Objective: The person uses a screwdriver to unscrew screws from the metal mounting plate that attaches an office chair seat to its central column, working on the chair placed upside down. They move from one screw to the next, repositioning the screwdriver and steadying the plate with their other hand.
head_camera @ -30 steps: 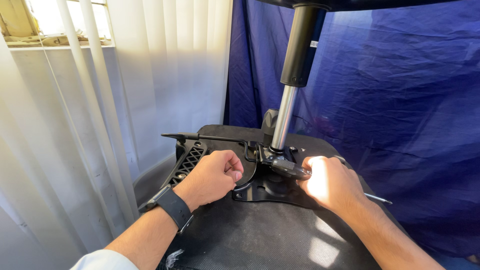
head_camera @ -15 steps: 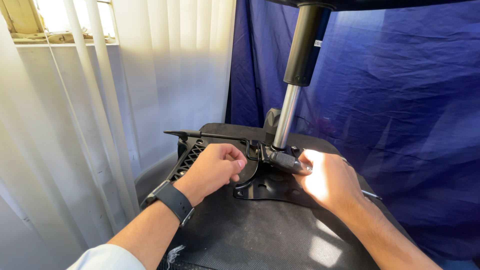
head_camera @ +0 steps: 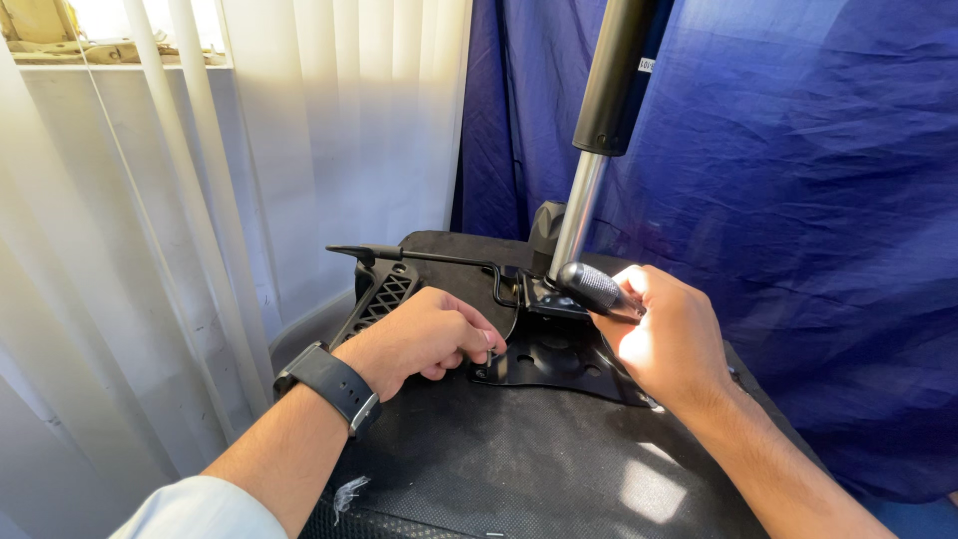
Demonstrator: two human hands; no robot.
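Blue cloth backdrop (head_camera: 798, 200) far and right; white vertical blinds (head_camera: 200, 200) left. Upturned black chair seat (head_camera: 519, 459) near centre, fabric underside up. Gas-lift column (head_camera: 599, 130) rises from black metal mechanism plate (head_camera: 559, 364) mid-seat. I see left hand (head_camera: 424, 339), watch on wrist, curled narrow at plate's left edge. Right hand (head_camera: 674, 339) grips black knurled tool handle (head_camera: 596, 289) just beside column base.

A black metal mounting plate (head_camera: 559, 364) with round holes lies flat on the dark fabric underside of an upturned chair seat (head_camera: 519, 469). A chrome gas cylinder (head_camera: 581, 215) rises from it, tilted slightly right. A black ribbed tool handle (head_camera: 597, 289) sits at the cylinder's base.
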